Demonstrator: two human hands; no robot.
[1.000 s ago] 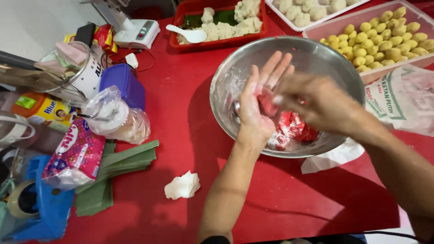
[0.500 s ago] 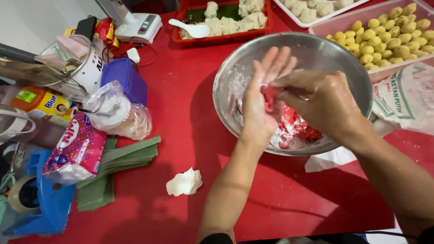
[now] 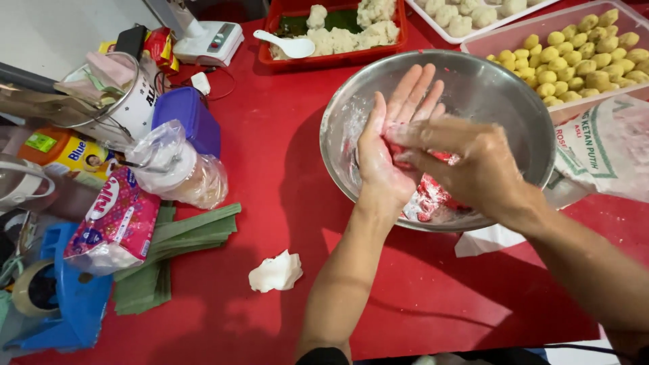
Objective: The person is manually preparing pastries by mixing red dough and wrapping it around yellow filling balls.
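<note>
A steel mixing bowl [image 3: 514, 88] stands on the red table, dusted with white flour and holding a lump of red dough [image 3: 433, 196] at its bottom. My left hand [image 3: 389, 145] is held flat over the bowl, palm up, fingers straight, with a small piece of red dough [image 3: 405, 162] lying on the palm. My right hand [image 3: 466, 165] reaches across from the right and presses its fingertips onto that piece. Both hands are floury.
A clear tray of yellow balls [image 3: 574, 57] and a red tray of white lumps with a spoon [image 3: 338, 34] sit behind the bowl. A flour bag [image 3: 608, 145] lies right. Folded green leaves [image 3: 169, 250], a crumpled tissue [image 3: 274, 272], packets and tins crowd the left.
My right hand's fingertips have shifted slightly over the dough on my left palm. Both hands stay over the bowl.
</note>
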